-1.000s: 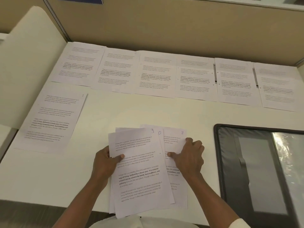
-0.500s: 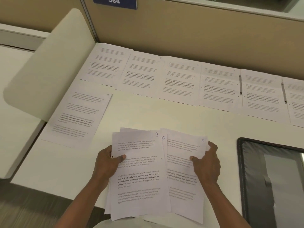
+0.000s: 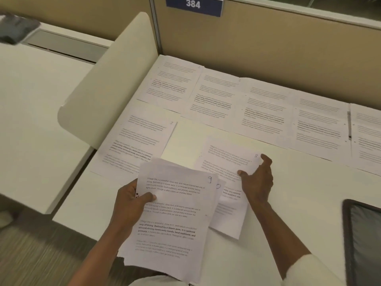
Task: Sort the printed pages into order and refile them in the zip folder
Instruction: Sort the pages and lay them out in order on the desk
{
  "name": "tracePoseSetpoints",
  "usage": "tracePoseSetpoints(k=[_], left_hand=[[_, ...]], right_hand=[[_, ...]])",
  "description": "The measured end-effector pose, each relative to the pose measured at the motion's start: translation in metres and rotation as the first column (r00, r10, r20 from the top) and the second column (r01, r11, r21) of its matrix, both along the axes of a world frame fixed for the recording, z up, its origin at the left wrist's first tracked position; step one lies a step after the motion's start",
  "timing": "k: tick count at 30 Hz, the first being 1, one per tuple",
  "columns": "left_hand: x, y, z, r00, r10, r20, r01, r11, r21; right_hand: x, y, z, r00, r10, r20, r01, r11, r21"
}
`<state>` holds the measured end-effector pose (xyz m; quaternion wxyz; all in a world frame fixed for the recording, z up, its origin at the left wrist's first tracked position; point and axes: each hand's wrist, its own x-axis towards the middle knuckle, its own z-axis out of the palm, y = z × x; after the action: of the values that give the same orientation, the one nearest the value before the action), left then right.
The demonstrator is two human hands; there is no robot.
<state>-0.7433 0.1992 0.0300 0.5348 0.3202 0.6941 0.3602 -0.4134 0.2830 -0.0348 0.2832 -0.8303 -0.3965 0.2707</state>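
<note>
Above desk (image 3: 288, 203), left hand (image 3: 128, 205) gripping thin sheets (image 3: 171, 223)

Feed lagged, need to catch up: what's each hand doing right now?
Left hand: holding the stack of pages, page 9 on top.
Right hand: pinching the page marked 8.

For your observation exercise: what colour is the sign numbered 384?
The sign is dark blue with white digits; head view.

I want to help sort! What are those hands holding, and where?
The left hand grips the page stack at its left edge; the right hand pinches page 8 at its right edge.
</note>
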Motion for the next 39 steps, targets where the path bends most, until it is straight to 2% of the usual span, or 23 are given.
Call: tracePoseSetpoints(k=[5, 8, 11, 13, 16, 19, 20, 22, 25, 26, 28, 30, 39], left_hand=[[-0.019, 0.005, -0.005, 1.0, -0.004, 0.01, 0.004, 1.0, -0.01], [-0.023, 0.008, -0.011, 1.0, -0.017, 0.009, 0.017, 1.0, -0.024], [-0.024, 0.01, -0.014, 1.0, -0.016, 0.021, 0.017, 0.999, -0.041], [-0.026, 0.011, -0.017, 0.999, -0.018, 0.028, 0.019, 0.999, -0.048], [-0.028, 0.011, -0.021, 0.999, -0.028, 0.028, 0.029, 0.998, -0.055], [-0.032, 0.009, -0.022, 0.999, -0.036, 0.034, 0.038, 0.997, -0.064], [-0.034, 0.007, -0.022, 0.999, -0.042, 0.031, 0.044, 0.997, -0.067], [-0.037, 0.004, -0.023, 0.998, -0.043, 0.034, 0.045, 0.997, -0.07], [-0.042, -0.002, -0.022, 0.998, -0.036, 0.048, 0.039, 0.997, -0.067], [-0.043, -0.004, -0.022, 0.998, -0.031, 0.054, 0.035, 0.997, -0.068], [-0.044, -0.008, -0.023, 0.998, -0.025, 0.063, 0.03, 0.997, -0.078], [-0.046, -0.011, -0.025, 0.997, -0.026, 0.067, 0.032, 0.996, -0.085], [-0.045, -0.01, -0.027, 0.998, -0.022, 0.059, 0.028, 0.995, -0.093]], right_hand=[[-0.03, 0.023, 0.0, 0.991, 0.094, 0.093, -0.093, 0.996, -0.01], [-0.036, 0.032, 0.002, 0.958, 0.167, 0.233, -0.14, 0.982, -0.127], [-0.034, 0.04, 0.002, 0.866, 0.243, 0.438, -0.154, 0.961, -0.229], [-0.038, 0.044, 0.005, 0.801, 0.275, 0.531, -0.195, 0.959, -0.204], [-0.053, 0.05, 0.009, 0.749, 0.362, 0.555, -0.377, 0.921, -0.092], [-0.083, 0.065, 0.011, 0.708, 0.576, 0.408, -0.61, 0.79, -0.057], [-0.094, 0.072, 0.01, 0.643, 0.662, 0.385, -0.698, 0.714, -0.06], [-0.119, 0.088, 0.001, 0.45, 0.799, 0.4, -0.846, 0.524, -0.095], [-0.155, 0.107, -0.012, 0.173, 0.902, 0.395, -0.938, 0.273, -0.212], [-0.164, 0.112, -0.017, 0.093, 0.906, 0.413, -0.948, 0.208, -0.243], [-0.18, 0.118, -0.02, -0.015, 0.89, 0.456, -0.94, 0.143, -0.31], [-0.192, 0.122, -0.019, -0.031, 0.876, 0.481, -0.924, 0.158, -0.347], [-0.199, 0.115, -0.015, 0.055, 0.856, 0.514, -0.9, 0.265, -0.345]])
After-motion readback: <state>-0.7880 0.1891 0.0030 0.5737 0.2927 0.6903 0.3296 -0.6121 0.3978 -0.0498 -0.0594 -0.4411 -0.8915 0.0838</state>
